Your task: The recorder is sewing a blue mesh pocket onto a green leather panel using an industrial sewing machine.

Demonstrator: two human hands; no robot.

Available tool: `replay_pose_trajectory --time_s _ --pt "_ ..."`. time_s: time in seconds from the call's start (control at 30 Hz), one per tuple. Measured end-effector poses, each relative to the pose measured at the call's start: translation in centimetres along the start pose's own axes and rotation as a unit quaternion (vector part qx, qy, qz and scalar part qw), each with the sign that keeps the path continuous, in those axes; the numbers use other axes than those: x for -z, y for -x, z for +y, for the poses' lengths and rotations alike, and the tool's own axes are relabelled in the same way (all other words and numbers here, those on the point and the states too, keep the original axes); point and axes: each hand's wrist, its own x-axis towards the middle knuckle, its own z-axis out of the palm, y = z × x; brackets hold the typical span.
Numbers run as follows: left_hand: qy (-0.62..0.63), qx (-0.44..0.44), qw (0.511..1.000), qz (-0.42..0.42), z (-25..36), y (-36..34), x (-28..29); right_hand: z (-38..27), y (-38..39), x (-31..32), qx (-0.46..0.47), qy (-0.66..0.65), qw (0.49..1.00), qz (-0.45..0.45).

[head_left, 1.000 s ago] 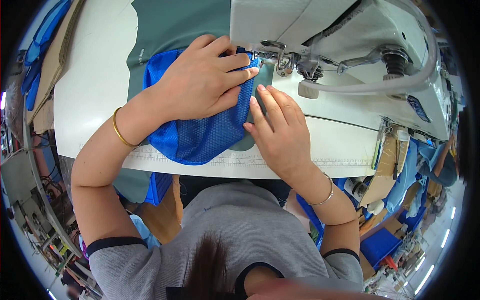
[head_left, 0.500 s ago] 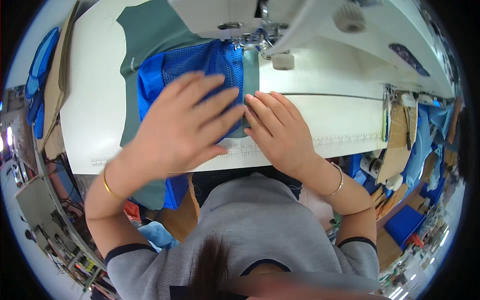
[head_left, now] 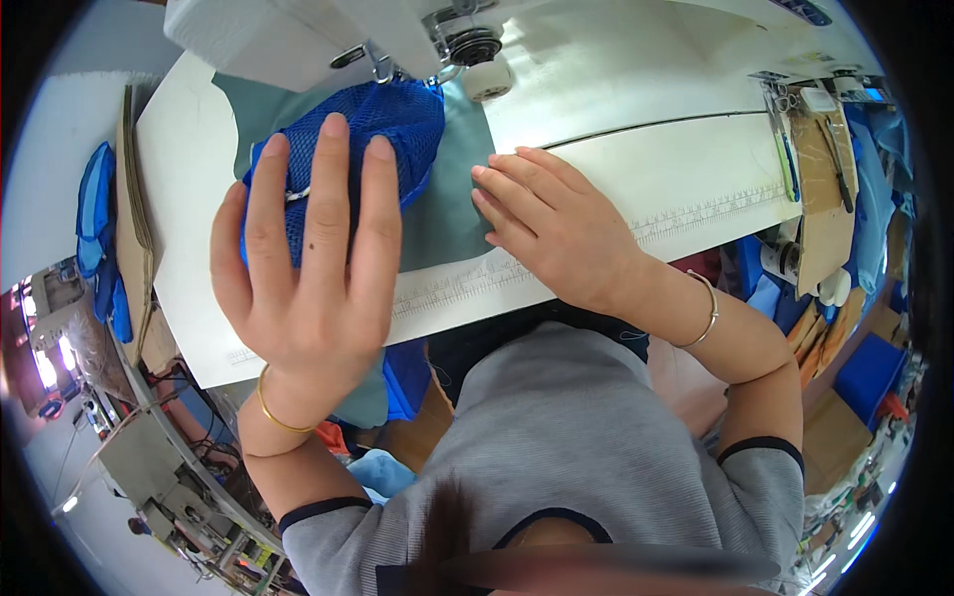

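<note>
A blue mesh fabric piece (head_left: 412, 134) lies on a dark green fabric panel (head_left: 452, 214), its far edge under the needle area of a white sewing machine (head_left: 268, 40). My left hand (head_left: 308, 248) is spread over the near part of the mesh, fingers apart; whether the palm presses down is hidden. A short white strip shows on the mesh between those fingers. My right hand (head_left: 556, 219) lies with fingers stretched at the green panel's right edge, its fingertips touching or just beside it. Nothing is held in either hand.
A printed ruler strip (head_left: 696, 214) runs along the white table's near edge. At the right are scissors (head_left: 785, 99), a cardboard sheet (head_left: 823, 199) and hanging blue cloth (head_left: 874, 219). More blue pieces (head_left: 96, 223) and cardboard (head_left: 134, 219) stand at the left.
My left hand has moved left and spread over the mesh, whose outline has become rounder, with a white strip showing. My right hand stays by the green edge. The view has shifted.
</note>
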Motion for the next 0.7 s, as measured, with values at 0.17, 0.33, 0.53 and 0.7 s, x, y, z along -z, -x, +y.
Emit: replay_pose_trajectory --time_s 0.17,0.33,0.53,0.7 --pt "0.034 -0.005 0.999 0.003 1.4 0.0 -0.6 -0.1 -0.2 -0.2 0.006 0.003 1.0 0.021" --pt "0.016 -0.084 0.994 0.063 0.2 0.2 -2.6 0.1 -0.1 -0.2 0.003 -0.016 1.0 0.025" --pt "0.153 -0.081 0.984 0.038 -0.6 2.1 -3.9 0.3 -0.1 0.0 0.012 -0.016 1.0 0.013" --pt "0.279 0.026 0.957 0.081 -0.1 1.7 -3.4 0.1 -0.3 0.3 0.011 -0.023 1.0 -0.01"
